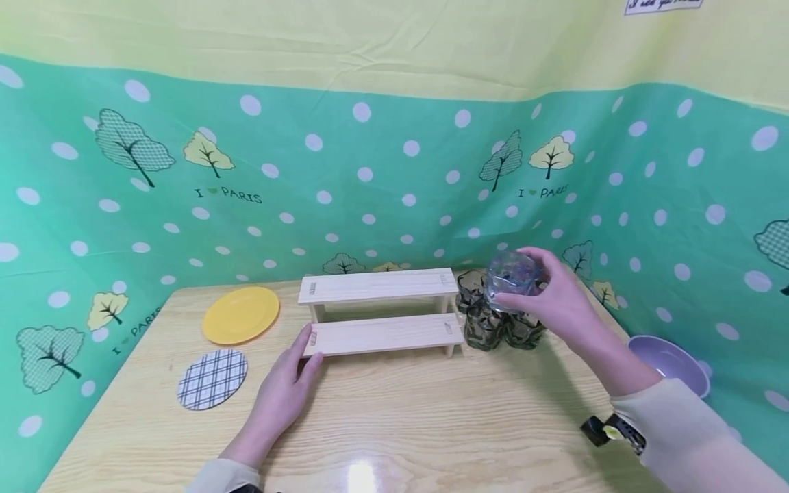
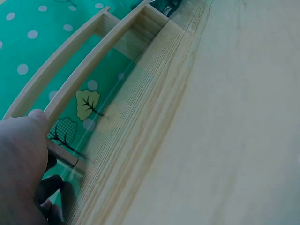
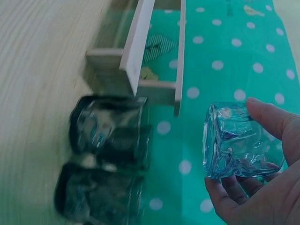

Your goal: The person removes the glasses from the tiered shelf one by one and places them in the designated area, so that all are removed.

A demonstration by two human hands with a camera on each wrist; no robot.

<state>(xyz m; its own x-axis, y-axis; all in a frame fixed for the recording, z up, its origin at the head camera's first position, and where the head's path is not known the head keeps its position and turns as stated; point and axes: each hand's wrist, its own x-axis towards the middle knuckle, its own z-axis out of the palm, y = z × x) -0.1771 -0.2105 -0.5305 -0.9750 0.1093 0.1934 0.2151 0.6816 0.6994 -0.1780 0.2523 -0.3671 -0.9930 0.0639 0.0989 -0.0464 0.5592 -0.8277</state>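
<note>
My right hand (image 1: pixel 557 301) grips a clear, faintly iridescent glass (image 1: pixel 510 279) between thumb and fingers, held up above several dark tinted glasses (image 1: pixel 485 327). In the right wrist view the clear glass (image 3: pixel 241 140) is apart from the dark glasses (image 3: pixel 112 131), which stand on the table. A two-tier wooden rack (image 1: pixel 382 335) stands left of those glasses, its shelves bare. My left hand (image 1: pixel 286 383) holds the left end of the lower shelf; in the left wrist view the thumb of the left hand (image 2: pixel 21 164) lies against the shelf edge.
Left of the rack lie a yellow plate (image 1: pixel 240 315) and a checked round mat (image 1: pixel 212 378). A purple bowl (image 1: pixel 670 363) sits at the right edge, beside my right forearm. Behind the wooden table (image 1: pixel 431 424) hangs a green dotted cloth (image 1: pixel 382 171).
</note>
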